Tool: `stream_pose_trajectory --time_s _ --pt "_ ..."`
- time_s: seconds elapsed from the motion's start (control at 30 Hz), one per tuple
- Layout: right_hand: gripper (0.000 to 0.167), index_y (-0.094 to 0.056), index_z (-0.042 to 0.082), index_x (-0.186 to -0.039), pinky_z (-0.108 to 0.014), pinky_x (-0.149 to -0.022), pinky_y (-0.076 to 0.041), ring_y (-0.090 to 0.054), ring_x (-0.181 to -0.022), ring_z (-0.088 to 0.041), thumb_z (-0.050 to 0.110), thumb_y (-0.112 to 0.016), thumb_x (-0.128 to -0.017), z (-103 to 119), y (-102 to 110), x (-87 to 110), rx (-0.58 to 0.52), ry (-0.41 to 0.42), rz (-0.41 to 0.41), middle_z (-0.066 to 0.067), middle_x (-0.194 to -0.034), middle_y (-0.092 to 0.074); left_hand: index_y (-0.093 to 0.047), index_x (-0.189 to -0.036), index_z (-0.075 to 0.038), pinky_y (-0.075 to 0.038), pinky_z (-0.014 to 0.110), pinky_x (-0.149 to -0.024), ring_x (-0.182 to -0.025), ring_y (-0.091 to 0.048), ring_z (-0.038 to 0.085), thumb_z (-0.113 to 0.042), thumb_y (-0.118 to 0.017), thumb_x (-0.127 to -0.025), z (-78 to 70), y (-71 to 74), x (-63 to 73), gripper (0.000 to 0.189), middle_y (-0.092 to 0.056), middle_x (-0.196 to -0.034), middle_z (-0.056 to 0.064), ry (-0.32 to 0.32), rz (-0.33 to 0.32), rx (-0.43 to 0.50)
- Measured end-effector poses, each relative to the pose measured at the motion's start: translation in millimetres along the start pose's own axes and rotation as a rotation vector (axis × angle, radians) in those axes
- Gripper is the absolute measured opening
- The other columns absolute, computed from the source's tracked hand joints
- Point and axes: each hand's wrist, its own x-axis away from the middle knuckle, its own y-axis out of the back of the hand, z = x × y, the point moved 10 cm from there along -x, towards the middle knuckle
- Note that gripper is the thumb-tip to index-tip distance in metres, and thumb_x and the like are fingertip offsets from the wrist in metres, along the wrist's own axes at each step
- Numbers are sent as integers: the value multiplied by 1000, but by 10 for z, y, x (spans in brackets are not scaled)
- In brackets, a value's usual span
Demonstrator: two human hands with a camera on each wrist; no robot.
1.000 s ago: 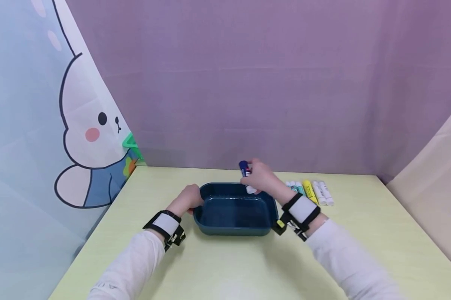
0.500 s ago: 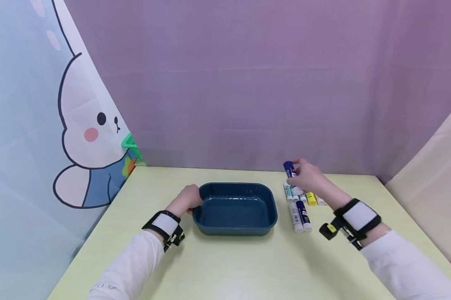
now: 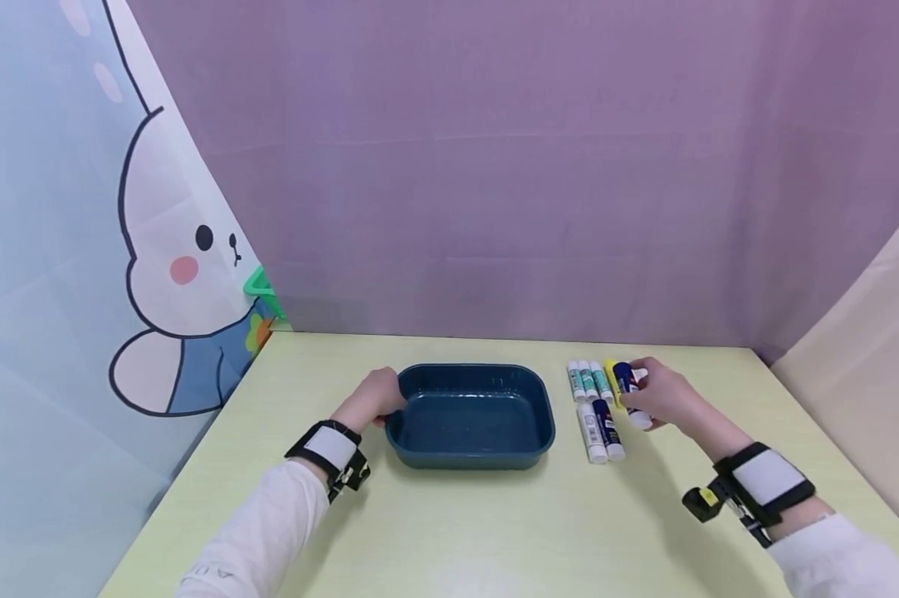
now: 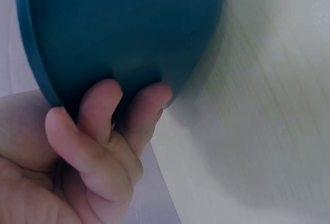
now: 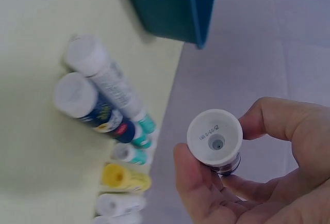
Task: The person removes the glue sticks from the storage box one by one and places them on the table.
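Observation:
My left hand (image 3: 377, 394) grips the left end of a dark teal plastic basin (image 3: 470, 459); in the left wrist view its fingers curl against the basin's outer wall (image 4: 149, 33). My right hand (image 3: 667, 394) pinches a navy glue stick (image 3: 624, 378), holding it tilted over the back row of sticks. The right wrist view looks at that stick's round white base (image 5: 214, 136), held between thumb and fingers. In front of the row lie a white glue stick (image 3: 592, 433) and a second navy glue stick (image 3: 608, 430), side by side.
The back row has several small green-and-white sticks (image 3: 588, 380), a yellow stick (image 5: 124, 177) and white sticks (image 5: 121, 203), the white ones largely hidden by my right hand in the head view. A purple curtain (image 3: 494, 208) hangs behind the pale table (image 3: 449, 531).
Carrying the navy glue stick, my right hand has moved right, from above the basin to the right part of the back row. My left hand stays on the basin.

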Motion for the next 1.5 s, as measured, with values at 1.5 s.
stream_pose_trajectory --time_s 1.5 --pt "62 -35 -9 -132 -30 -51 -54 -58 -75 -22 16 -63 -82 -804 -449 -210 54 -55 -1 -27 -108 -52 -56 -94 5 -48 21 -36 -39 -55 15 -9 -60 -85 -12 -8 -6 16 -59 -70 12 -10 4 -14"
